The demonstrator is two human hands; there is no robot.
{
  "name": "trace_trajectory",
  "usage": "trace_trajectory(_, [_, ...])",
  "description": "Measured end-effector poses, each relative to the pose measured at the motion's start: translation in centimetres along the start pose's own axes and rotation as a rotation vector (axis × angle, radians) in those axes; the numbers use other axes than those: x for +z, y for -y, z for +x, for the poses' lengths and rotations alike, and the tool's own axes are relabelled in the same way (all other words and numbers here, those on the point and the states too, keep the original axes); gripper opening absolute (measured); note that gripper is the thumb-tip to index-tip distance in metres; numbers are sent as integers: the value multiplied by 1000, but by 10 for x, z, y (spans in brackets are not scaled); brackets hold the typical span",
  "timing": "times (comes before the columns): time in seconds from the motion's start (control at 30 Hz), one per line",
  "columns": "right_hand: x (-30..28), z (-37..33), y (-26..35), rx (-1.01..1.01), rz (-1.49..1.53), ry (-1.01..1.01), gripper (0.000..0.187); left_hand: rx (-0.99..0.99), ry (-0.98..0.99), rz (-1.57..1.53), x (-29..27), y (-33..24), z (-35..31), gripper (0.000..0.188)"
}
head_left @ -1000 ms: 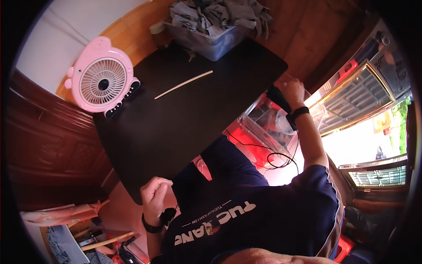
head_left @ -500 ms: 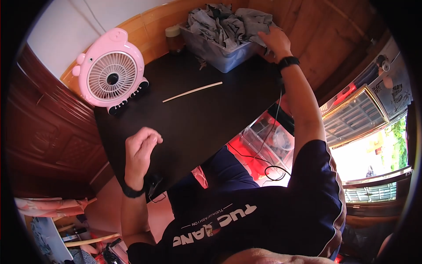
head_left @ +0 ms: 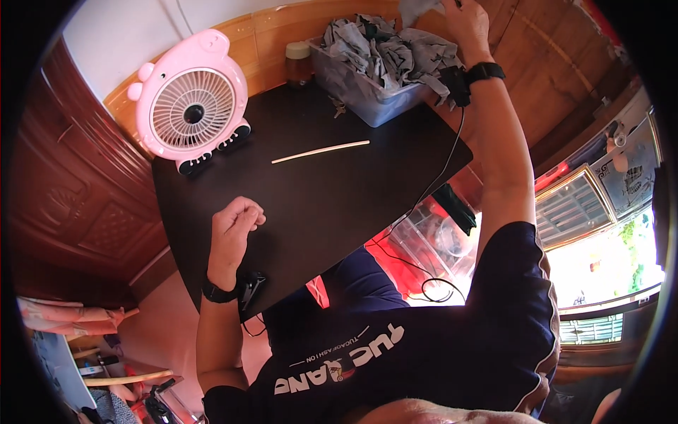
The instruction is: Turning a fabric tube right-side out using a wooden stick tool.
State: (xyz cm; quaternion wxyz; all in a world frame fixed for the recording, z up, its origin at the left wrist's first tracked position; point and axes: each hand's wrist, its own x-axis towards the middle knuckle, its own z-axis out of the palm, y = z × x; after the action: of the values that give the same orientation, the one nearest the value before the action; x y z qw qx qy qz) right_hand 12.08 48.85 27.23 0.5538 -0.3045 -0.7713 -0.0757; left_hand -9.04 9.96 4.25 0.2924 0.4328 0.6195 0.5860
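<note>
Since the earlier frame, the right hand has been raised above the bin at the table's far right corner, closed on a grey cloth. More grey cloths are heaped in the bin. The left hand is loosely curled, empty, over the near left edge. A stick lies mid-table; a pink fan stands at the far left corner.

Right hand fingertips cut off at top edge (with grey cloth)

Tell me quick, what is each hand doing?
Left hand: loosely curled shut, empty, resting on the black table.
Right hand: shut on a grey cloth piece above the clear plastic bin.
</note>
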Motion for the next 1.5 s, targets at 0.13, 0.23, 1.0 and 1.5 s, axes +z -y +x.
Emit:
trace_trajectory(0.13, [-52, -27, 99, 147, 199, 668, 16, 155, -101, 30, 7, -14, 2, 22])
trace_trajectory(0.23, [3, -68, 74, -153, 411, 931, 28, 415, -160, 143, 8, -33, 6, 47])
trace_trajectory(1.0, [136, -244, 174, 714, 1354, 1204, 32, -171, -91, -569, -17, 35, 27, 22])
trace_trajectory(1.5, [105, -268, 204, 590, 1363, 1276, 24, -184, -343, -411, 1, 19, 21, 20])
